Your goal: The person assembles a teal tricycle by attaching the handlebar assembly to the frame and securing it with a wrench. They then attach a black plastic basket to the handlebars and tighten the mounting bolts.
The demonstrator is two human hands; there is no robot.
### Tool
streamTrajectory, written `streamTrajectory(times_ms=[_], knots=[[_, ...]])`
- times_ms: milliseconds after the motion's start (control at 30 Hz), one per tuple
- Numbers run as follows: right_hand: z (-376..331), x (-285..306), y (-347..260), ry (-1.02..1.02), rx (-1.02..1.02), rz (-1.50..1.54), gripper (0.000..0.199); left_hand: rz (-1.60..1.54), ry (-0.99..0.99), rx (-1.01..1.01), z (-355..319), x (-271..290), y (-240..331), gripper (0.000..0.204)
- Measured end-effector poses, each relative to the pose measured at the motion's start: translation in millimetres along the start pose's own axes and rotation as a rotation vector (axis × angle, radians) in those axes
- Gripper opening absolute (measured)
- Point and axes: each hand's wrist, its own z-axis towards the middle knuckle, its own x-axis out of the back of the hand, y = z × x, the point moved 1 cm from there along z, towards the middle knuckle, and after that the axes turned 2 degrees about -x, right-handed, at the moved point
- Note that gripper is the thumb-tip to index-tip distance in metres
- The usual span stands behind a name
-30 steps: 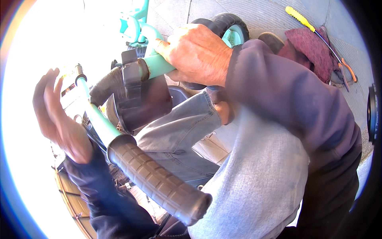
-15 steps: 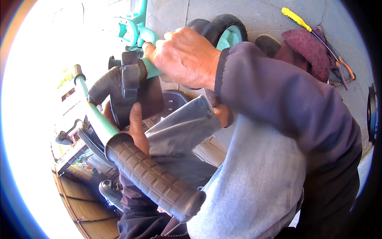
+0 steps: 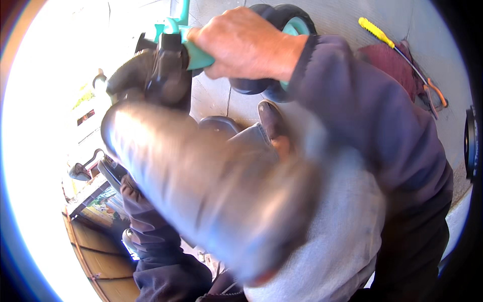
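Note:
My right hand (image 3: 246, 45) is closed around a teal tube (image 3: 197, 58) of a small wheeled frame. Beside it is a black clamp-like part (image 3: 171, 63) with a dark ribbed piece (image 3: 130, 70). A handlebar with a dark rubber grip (image 3: 211, 189), smeared by motion, crosses the middle of the view close up. Behind that grip my left hand is hidden; only its dark sleeve (image 3: 151, 216) shows at lower left. Black wheels with teal hubs (image 3: 297, 25) stand just beyond my right hand.
On the paved floor at the upper right lie a yellow-handled screwdriver (image 3: 376, 32), a dark red cloth (image 3: 390, 65) and orange-handled pliers (image 3: 436, 92). My jeans-covered leg (image 3: 347, 216) fills the lower middle. A brown carton-like box (image 3: 108, 256) stands at lower left.
The handlebar grip has swung up and toward the camera, blurring. My right hand and the teal tube have shifted slightly up. My left hand has gone out of sight behind the grip.

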Motion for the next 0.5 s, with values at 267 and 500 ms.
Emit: streamTrajectory(times_ms=[267, 500], knots=[[35, 25, -18, -0.112, -0.146, -0.078, 0.047, 0.424, -0.054, -0.248, 30, 20, 54, 0.021], [65, 65, -21, -0.010, -0.140, 0.060, 0.044, 0.312, -0.072, -0.672, 85, 40, 74, 0.024]])
